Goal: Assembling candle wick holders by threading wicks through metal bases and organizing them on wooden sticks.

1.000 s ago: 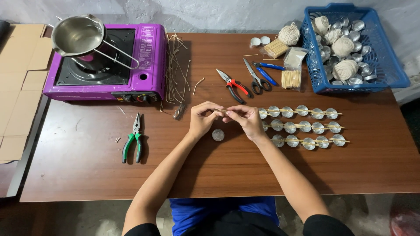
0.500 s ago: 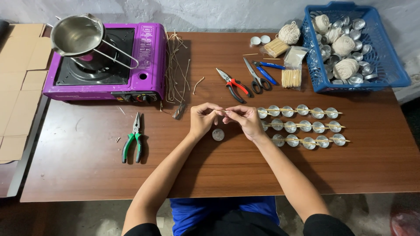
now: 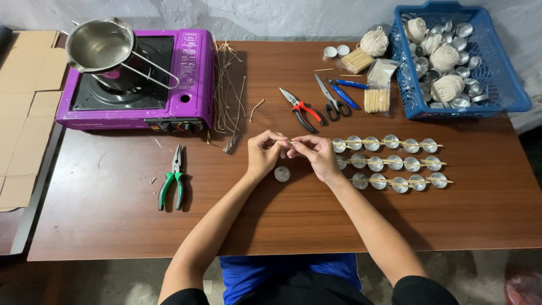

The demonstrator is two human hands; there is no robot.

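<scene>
Filling most of the view, the brown wooden table (image 3: 113, 226) carries everything. At its far left corner sits a purple portable gas stove (image 3: 186, 68) with a steel pouring pot (image 3: 99, 45) on the burner, and at the far right corner a blue plastic basket (image 3: 508, 90) holds balls of string and small metal cups. Just right of the stove lies a loose bundle of wicks (image 3: 226, 90). Near the right edge, three rows of small metal cups (image 3: 389, 161) lie threaded under thin sticks. Toward the far edge are red-handled pliers (image 3: 305, 108), blue-handled scissors (image 3: 336, 96) and bundles of wooden sticks (image 3: 376, 100); green-handled pliers (image 3: 172, 183) lie toward the left. At the table's middle, the left hand (image 3: 262, 153) and right hand (image 3: 316, 155) meet, fingertips pinched together on something too thin to make out. A single small metal cup (image 3: 282, 173) rests on the table just below them, between the wrists, untouched.
</scene>
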